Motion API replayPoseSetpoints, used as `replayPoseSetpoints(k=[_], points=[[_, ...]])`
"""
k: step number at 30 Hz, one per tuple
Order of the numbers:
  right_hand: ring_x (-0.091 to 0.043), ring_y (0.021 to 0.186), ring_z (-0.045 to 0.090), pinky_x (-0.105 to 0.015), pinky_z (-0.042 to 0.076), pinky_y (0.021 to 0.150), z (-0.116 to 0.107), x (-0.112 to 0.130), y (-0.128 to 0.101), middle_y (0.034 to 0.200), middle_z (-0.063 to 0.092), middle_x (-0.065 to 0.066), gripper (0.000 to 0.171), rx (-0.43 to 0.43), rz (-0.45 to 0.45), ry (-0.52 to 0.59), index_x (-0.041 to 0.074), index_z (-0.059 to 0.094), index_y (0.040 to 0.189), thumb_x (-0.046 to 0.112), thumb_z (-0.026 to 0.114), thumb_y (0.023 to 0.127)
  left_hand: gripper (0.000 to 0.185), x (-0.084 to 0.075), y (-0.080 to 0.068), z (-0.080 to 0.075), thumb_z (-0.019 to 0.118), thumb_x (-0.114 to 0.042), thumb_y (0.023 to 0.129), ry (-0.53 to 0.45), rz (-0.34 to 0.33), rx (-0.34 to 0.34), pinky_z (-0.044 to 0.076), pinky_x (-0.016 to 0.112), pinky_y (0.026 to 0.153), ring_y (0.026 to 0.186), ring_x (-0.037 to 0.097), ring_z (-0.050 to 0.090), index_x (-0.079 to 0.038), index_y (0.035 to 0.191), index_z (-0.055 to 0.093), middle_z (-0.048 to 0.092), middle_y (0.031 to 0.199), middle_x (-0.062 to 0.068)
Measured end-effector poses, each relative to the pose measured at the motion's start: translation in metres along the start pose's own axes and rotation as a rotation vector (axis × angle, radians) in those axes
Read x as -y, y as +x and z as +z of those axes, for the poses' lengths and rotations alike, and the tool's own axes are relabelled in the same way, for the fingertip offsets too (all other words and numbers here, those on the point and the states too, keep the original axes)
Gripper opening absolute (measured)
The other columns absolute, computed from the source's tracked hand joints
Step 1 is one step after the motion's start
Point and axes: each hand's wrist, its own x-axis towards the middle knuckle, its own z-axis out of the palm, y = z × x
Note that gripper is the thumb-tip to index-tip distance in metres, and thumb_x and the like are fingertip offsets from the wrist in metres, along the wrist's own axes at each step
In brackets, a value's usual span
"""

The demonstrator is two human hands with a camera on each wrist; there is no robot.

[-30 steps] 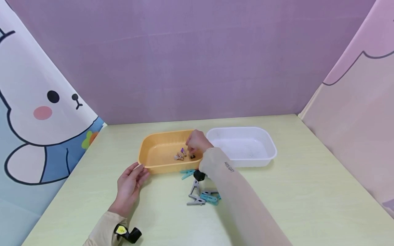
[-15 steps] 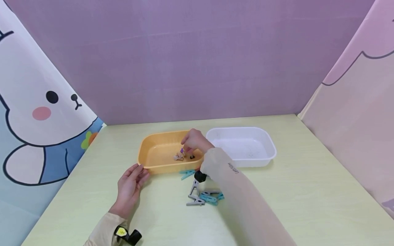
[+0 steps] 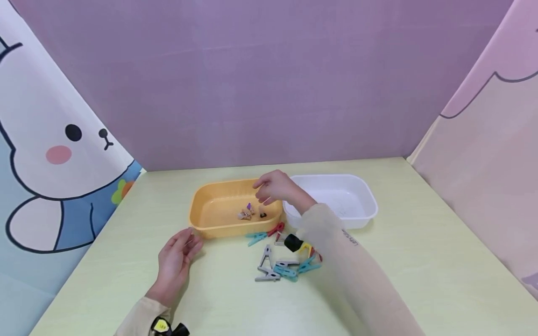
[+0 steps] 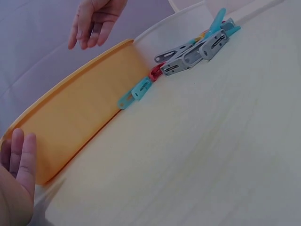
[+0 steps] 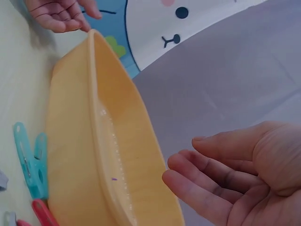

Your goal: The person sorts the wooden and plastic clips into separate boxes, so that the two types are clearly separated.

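Note:
An orange tray (image 3: 210, 223) sits mid-table with a few small pieces (image 3: 246, 213) and a tiny black bit (image 3: 263, 215) inside. My right hand (image 3: 269, 189) hovers above the tray's right end, its fingers relaxed and empty; the right wrist view shows the same hand (image 5: 235, 174) loosely spread beside the tray rim (image 5: 101, 122). My left hand (image 3: 180, 249) lies flat on the table just off the tray's front-left corner, with its fingers (image 4: 21, 155) straight beside the tray wall (image 4: 80, 122). A heap of clothes pegs (image 3: 286, 267) lies in front of the tray.
A white tray (image 3: 363, 198) stands right of the orange one, touching it. Teal (image 3: 256, 238), red (image 3: 276, 228) and grey (image 3: 265, 256) pegs are scattered under my right forearm. Cloth walls close in the back and both sides.
My right hand rose out of the orange tray and shifted right, leaving the small pieces inside. The forearm swung right and uncovered more pegs. My left hand eased slightly back from the tray corner.

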Motion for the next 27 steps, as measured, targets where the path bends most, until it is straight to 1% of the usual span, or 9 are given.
replayPoseSetpoints(k=[6, 8, 12, 15, 18, 23, 27], points=[[-0.026, 0.084, 0.071, -0.036, 0.062, 0.074, -0.02, 0.001, -0.024, 0.108, 0.071, -0.021, 0.03, 0.003, -0.032, -0.01, -0.003, 0.065, 0.12, 0.002, 0.068, 0.09, 0.007, 0.002, -0.004, -0.001, 0.056, -0.005, 0.101, -0.003, -0.004, 0.032, 0.058, 0.026, 0.083, 0.084, 0.011, 0.068, -0.011, 0.101, 0.06, 0.068, 0.087, 0.002], [-0.026, 0.085, 0.071, -0.036, 0.062, 0.074, -0.026, -0.001, -0.031, 0.107, 0.071, -0.021, 0.03, -0.001, -0.038, -0.024, -0.002, 0.065, 0.121, 0.005, 0.068, 0.092, 0.009, 0.004, -0.005, -0.001, 0.056, -0.003, 0.1, 0.013, 0.007, 0.048, 0.059, 0.026, 0.082, 0.084, 0.01, 0.069, -0.011, 0.101, 0.06, 0.069, 0.087, 0.001], [-0.025, 0.086, 0.071, -0.036, 0.062, 0.074, -0.039, -0.006, -0.045, 0.104, 0.071, -0.018, 0.029, -0.021, -0.04, -0.075, 0.0, 0.065, 0.123, 0.012, 0.065, 0.096, 0.009, 0.006, -0.005, 0.0, 0.055, -0.004, 0.101, 0.043, 0.033, 0.062, 0.059, 0.026, 0.08, 0.085, 0.011, 0.069, -0.011, 0.101, 0.061, 0.07, 0.088, 0.001], [-0.025, 0.086, 0.071, -0.037, 0.062, 0.074, -0.047, -0.013, -0.058, 0.102, 0.072, -0.016, 0.029, -0.065, -0.04, -0.087, 0.001, 0.065, 0.123, 0.015, 0.065, 0.097, 0.009, 0.007, -0.005, 0.0, 0.056, -0.006, 0.101, 0.058, 0.031, 0.061, 0.059, 0.026, 0.081, 0.086, 0.011, 0.068, -0.012, 0.099, 0.063, 0.07, 0.089, 0.001], [-0.029, 0.085, 0.071, -0.039, 0.062, 0.074, -0.056, -0.022, -0.071, 0.102, 0.071, -0.019, 0.031, -0.119, -0.055, -0.066, -0.003, 0.063, 0.125, 0.013, 0.064, 0.098, 0.013, 0.008, -0.006, 0.002, 0.056, -0.007, 0.101, 0.075, 0.004, 0.072, 0.058, 0.026, 0.083, 0.087, 0.011, 0.068, -0.012, 0.095, 0.065, 0.07, 0.088, 0.001], [-0.031, 0.083, 0.071, -0.039, 0.062, 0.072, -0.072, -0.039, -0.093, 0.1, 0.07, -0.021, 0.033, -0.199, -0.081, -0.027, -0.006, 0.06, 0.126, 0.009, 0.064, 0.097, 0.017, 0.011, -0.005, 0.002, 0.056, 0.0, 0.1, 0.124, -0.004, 0.138, 0.058, 0.028, 0.085, 0.087, 0.012, 0.07, -0.01, 0.094, 0.069, 0.072, 0.089, 0.003], [-0.03, 0.082, 0.071, -0.038, 0.062, 0.071, -0.086, -0.05, -0.111, 0.1, 0.069, -0.024, 0.035, -0.244, -0.083, 0.0, -0.007, 0.059, 0.127, 0.008, 0.065, 0.096, 0.018, 0.013, -0.004, 0.002, 0.057, 0.006, 0.097, 0.152, 0.007, 0.154, 0.058, 0.029, 0.085, 0.087, 0.013, 0.07, -0.008, 0.097, 0.068, 0.073, 0.09, 0.005]])
